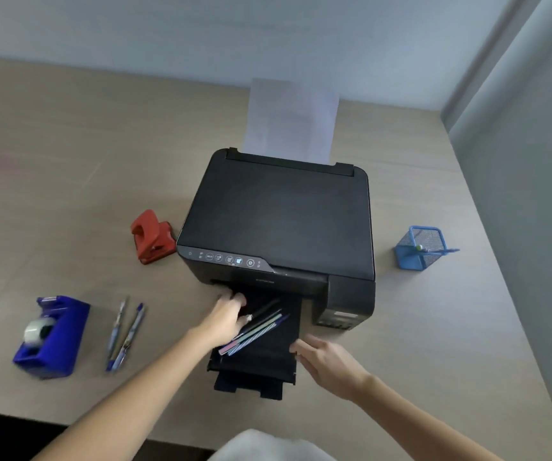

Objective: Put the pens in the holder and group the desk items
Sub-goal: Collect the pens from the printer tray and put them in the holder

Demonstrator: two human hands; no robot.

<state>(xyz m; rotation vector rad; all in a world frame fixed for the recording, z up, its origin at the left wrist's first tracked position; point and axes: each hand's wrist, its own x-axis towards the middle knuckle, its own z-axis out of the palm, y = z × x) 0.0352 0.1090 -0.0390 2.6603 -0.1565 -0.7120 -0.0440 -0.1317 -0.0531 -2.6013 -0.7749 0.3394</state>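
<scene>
Black plastic marks the printer [278,224] at the middle of the pale wooden desk [51,154], with white paper [291,118] raised at its far edge. On its near output tray [261,361] a bundle of pens [254,331] is seen, and the left hand [228,316] is curled over the bundle's far end; whether the grip is actually closed on them cannot be told. The right hand [324,359] is held open, fingers loose, at the tray's right edge. Two more pens [125,334] are laid side by side on the desk to the left, near a blue tape dispenser [51,337]. A red hole punch [151,236] is placed just beside the printer's left side. The blue mesh holder [421,247] is set well apart on the right.
</scene>
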